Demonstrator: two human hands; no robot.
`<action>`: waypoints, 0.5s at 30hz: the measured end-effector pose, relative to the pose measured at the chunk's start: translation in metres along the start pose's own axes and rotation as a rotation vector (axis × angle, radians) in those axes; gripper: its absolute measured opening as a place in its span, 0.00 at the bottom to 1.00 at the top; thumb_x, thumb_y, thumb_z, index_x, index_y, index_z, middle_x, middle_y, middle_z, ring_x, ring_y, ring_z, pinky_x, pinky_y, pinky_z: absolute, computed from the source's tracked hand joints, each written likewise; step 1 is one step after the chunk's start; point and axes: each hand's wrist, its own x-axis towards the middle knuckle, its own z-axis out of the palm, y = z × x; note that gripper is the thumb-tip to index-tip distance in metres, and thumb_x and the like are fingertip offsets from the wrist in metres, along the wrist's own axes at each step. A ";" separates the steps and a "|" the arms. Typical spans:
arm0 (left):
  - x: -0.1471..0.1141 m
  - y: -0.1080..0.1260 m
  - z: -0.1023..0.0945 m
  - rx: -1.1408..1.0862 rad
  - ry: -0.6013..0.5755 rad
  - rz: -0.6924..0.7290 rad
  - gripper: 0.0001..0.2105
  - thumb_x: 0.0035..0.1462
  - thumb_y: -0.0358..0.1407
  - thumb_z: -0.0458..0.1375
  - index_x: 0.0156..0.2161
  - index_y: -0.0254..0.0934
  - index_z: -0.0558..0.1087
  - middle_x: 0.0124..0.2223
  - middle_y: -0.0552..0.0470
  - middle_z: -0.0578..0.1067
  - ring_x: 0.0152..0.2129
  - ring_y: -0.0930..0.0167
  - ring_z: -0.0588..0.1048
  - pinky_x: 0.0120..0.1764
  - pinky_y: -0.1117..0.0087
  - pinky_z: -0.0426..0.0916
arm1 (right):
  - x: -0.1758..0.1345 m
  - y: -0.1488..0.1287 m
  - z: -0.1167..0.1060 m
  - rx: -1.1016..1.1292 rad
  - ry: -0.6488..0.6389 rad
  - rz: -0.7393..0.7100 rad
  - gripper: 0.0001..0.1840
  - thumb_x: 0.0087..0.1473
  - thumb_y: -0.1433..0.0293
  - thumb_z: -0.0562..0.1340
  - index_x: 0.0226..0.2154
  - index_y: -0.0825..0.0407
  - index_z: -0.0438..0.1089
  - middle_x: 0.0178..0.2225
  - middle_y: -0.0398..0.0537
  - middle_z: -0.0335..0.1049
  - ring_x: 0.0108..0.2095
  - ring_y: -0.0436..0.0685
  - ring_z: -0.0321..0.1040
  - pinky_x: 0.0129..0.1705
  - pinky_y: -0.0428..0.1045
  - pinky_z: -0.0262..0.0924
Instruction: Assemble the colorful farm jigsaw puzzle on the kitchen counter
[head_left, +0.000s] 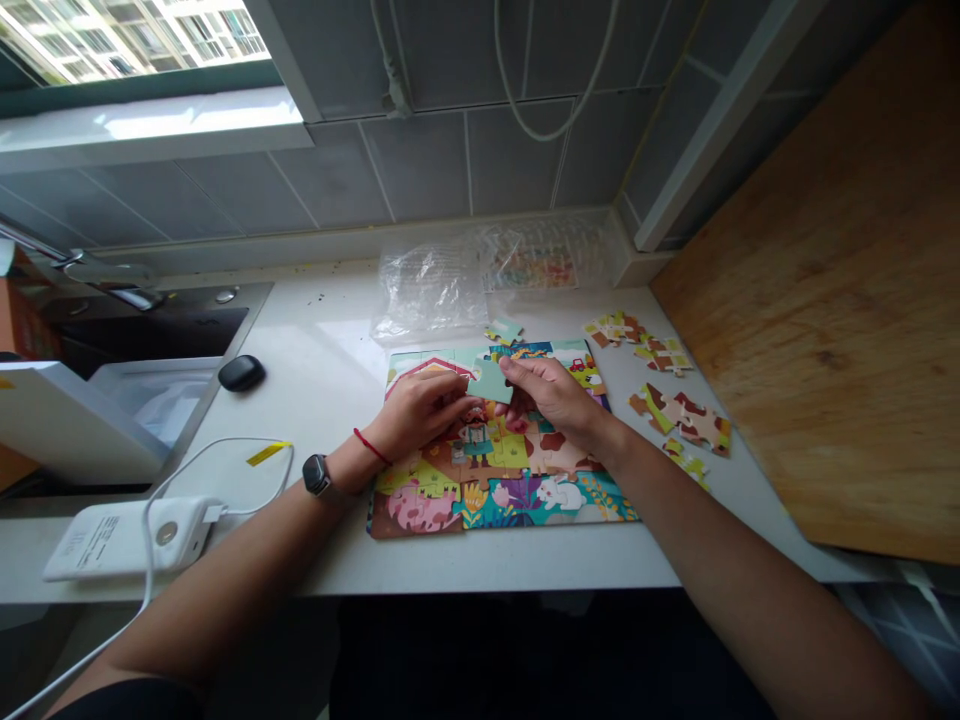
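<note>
The white counter (322,380) is carrying a farm-scene jigsaw (495,470) that's looking mostly assembled: bottom and middle rows w/ the pink pig, white rabbit and flowers are sitting joined, and the red barn roof at top left is in. Judging from that, most of the work is looking done; what's left seems to be the part around the upper middle, where both hands are working, plus the loose pieces (679,400) lying off to the right in a few small clumps, some already joined in twos or threes. A single stray piece (504,330) is lying just above the puzzle's top edge, beside the crumpled plastic bag (431,290). The right hand (551,395) is pinching a pale blue-green piece (491,380) btwn thumb and fingers, holding it just over the upper middle of the puzzle; the left hand (420,410) is resting curled on the puzzle, fingertips meeting that same piece at its lower left edge. Hard to make out: the hands are covering the gap itself, so can't tell its shape or how many spots are remaining open. The bag's contents are blurring behind the glare.
</note>
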 end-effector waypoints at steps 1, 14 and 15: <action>0.000 0.000 0.000 0.013 -0.002 -0.006 0.18 0.70 0.44 0.56 0.29 0.37 0.68 0.25 0.57 0.67 0.23 0.74 0.65 0.28 0.72 0.62 | 0.000 0.000 0.000 0.006 0.013 0.001 0.30 0.56 0.41 0.65 0.24 0.52 0.70 0.21 0.46 0.76 0.18 0.49 0.70 0.19 0.42 0.64; -0.002 0.004 0.001 -0.055 0.146 -0.041 0.16 0.66 0.49 0.62 0.46 0.37 0.75 0.30 0.55 0.75 0.22 0.76 0.72 0.29 0.75 0.70 | -0.001 -0.002 0.002 -0.085 -0.012 -0.041 0.31 0.55 0.42 0.65 0.19 0.51 0.70 0.18 0.42 0.70 0.18 0.47 0.65 0.20 0.43 0.61; -0.002 0.004 0.001 -0.054 0.146 -0.039 0.16 0.66 0.49 0.62 0.46 0.37 0.76 0.30 0.55 0.75 0.22 0.76 0.72 0.29 0.75 0.70 | -0.002 -0.003 0.002 -0.095 -0.006 -0.055 0.31 0.56 0.42 0.65 0.19 0.51 0.69 0.18 0.42 0.69 0.18 0.47 0.65 0.20 0.43 0.60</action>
